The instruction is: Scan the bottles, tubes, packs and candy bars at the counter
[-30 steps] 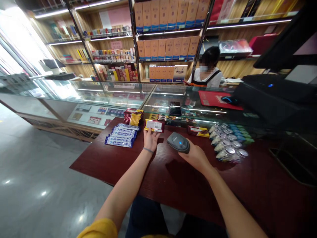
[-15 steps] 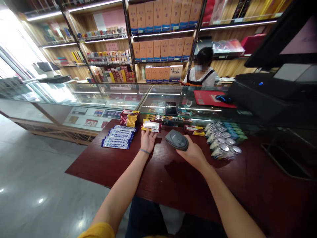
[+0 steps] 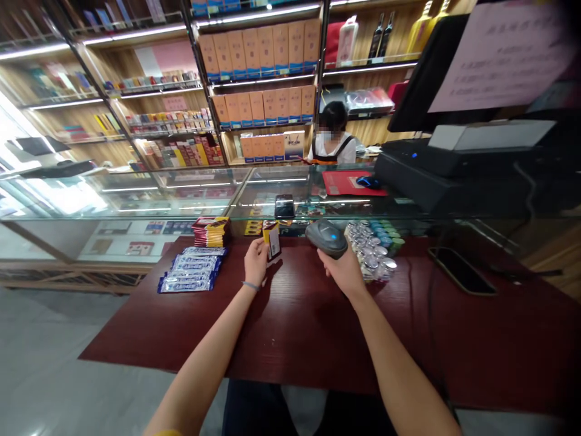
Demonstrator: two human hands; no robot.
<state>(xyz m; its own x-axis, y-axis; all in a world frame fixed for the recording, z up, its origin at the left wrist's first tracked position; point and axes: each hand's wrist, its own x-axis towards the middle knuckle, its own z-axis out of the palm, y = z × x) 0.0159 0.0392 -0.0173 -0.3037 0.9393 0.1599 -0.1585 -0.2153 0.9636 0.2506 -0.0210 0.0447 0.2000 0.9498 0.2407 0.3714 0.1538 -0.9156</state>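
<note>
My left hand (image 3: pixel 256 260) pinches the edge of a small red-and-yellow packaged snack bar (image 3: pixel 272 241), tilted up over the table with its white barcode label showing. In my right hand (image 3: pixel 344 266) is a dark grey barcode scanner (image 3: pixel 327 237), a blue light lit on its top, its nose pointing left toward the bar. A stack of similar red-and-yellow bars (image 3: pixel 211 231) sits left of my left hand. In front of that stack lies a fanned row of blue-and-white sachets (image 3: pixel 193 270). Several small jars with silver lids (image 3: pixel 370 248) stand partly behind my right hand.
The dark red tabletop (image 3: pixel 281 333) meets a glass display counter (image 3: pixel 181 197). On the glass are a phone (image 3: pixel 284 206), a red mat (image 3: pixel 349 183) and a mouse (image 3: pixel 367 181). Another phone (image 3: pixel 460 270) lies at right, below a monitor (image 3: pixel 431 72). A person (image 3: pixel 333 139) is behind the counter.
The bar in my left hand has turned from lying nearly flat to tilted upright. A blue light now shows on the scanner. My view has shifted right.
</note>
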